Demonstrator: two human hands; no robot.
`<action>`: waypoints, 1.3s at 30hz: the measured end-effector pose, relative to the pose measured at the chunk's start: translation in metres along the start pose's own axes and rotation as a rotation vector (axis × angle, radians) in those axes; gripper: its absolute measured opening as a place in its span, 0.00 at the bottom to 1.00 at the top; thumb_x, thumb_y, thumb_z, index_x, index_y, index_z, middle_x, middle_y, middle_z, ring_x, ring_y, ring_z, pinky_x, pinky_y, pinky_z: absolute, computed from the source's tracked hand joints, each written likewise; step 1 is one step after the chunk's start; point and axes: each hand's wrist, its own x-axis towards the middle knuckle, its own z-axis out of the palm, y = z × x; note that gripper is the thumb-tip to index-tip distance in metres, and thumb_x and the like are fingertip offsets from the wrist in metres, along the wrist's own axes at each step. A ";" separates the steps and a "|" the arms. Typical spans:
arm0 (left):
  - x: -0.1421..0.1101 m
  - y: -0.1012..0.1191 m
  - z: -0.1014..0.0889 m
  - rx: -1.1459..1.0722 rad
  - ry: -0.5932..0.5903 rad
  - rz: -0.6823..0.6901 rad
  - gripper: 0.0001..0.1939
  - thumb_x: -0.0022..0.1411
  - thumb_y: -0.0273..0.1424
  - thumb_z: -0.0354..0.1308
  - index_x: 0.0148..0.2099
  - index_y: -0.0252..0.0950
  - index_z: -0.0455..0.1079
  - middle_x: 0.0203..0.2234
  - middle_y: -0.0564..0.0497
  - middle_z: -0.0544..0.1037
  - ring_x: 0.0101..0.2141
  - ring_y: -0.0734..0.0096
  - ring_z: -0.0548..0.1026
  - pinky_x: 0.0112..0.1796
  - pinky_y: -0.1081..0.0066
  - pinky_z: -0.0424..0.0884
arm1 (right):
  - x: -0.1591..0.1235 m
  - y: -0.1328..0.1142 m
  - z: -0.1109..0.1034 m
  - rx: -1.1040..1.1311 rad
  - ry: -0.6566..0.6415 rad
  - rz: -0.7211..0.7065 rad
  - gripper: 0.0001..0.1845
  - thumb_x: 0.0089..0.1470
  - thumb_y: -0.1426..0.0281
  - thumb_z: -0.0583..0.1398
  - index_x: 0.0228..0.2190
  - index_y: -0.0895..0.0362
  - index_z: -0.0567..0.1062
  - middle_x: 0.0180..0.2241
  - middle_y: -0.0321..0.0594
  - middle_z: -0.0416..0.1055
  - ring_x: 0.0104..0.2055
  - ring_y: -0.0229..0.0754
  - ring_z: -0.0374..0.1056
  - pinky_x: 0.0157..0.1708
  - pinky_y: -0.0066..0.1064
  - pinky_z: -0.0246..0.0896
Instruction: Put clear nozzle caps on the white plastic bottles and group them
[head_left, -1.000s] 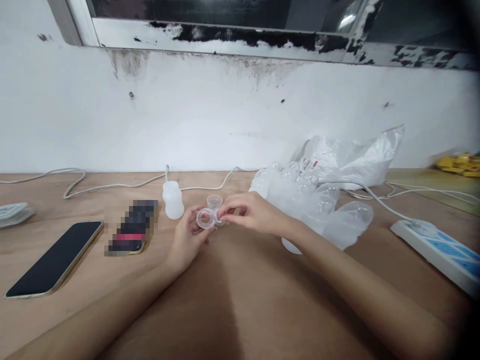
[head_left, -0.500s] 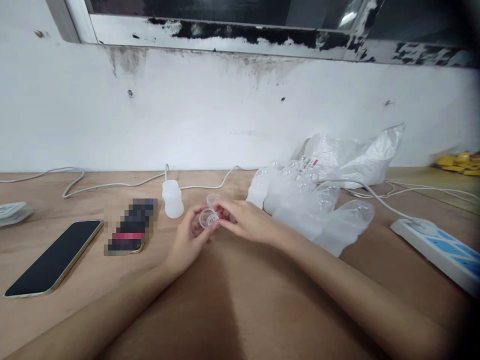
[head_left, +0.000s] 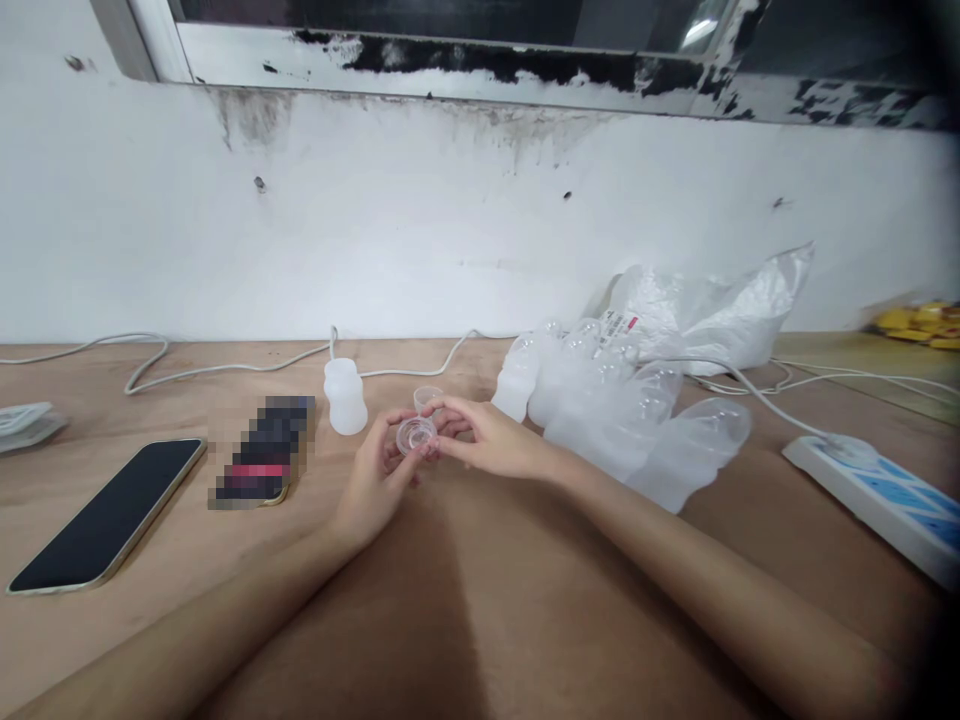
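Observation:
My left hand (head_left: 379, 475) has its fingers curled round a small clear round plastic piece (head_left: 415, 434), which shows concentric rings from above. The fingertips of my right hand (head_left: 491, 438) pinch the right side of that piece. Just behind the fingers is a clear plastic dome cap (head_left: 427, 398), partly covered by the right hand. A frosted white wavy-sided bottle without a cap (head_left: 346, 398) stands behind and left of my hands. Right of them, several frosted bottles with clear dome caps (head_left: 517, 378) are grouped, one of them leaning over (head_left: 686, 455).
A crumpled white plastic bag (head_left: 720, 310) rests against the wall. A power strip (head_left: 877, 490) lies at the right. At the left are a black-screened phone (head_left: 109, 515) and a second, blurred-out phone (head_left: 262, 455). A white cable (head_left: 225, 370) runs along the wall.
The clear round piece has turned slightly in my fingers, so its rings now face up more. My right fingertips have shifted a little against it. The bottles have stayed put.

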 end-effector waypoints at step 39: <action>0.001 0.004 -0.002 0.246 0.101 -0.066 0.08 0.56 0.34 0.51 0.36 0.35 0.62 0.26 0.53 0.72 0.16 0.79 0.68 0.14 0.79 0.65 | 0.000 0.012 0.054 0.218 0.344 0.137 0.07 0.55 0.64 0.48 0.35 0.54 0.60 0.28 0.32 0.60 0.19 0.31 0.65 0.09 0.19 0.53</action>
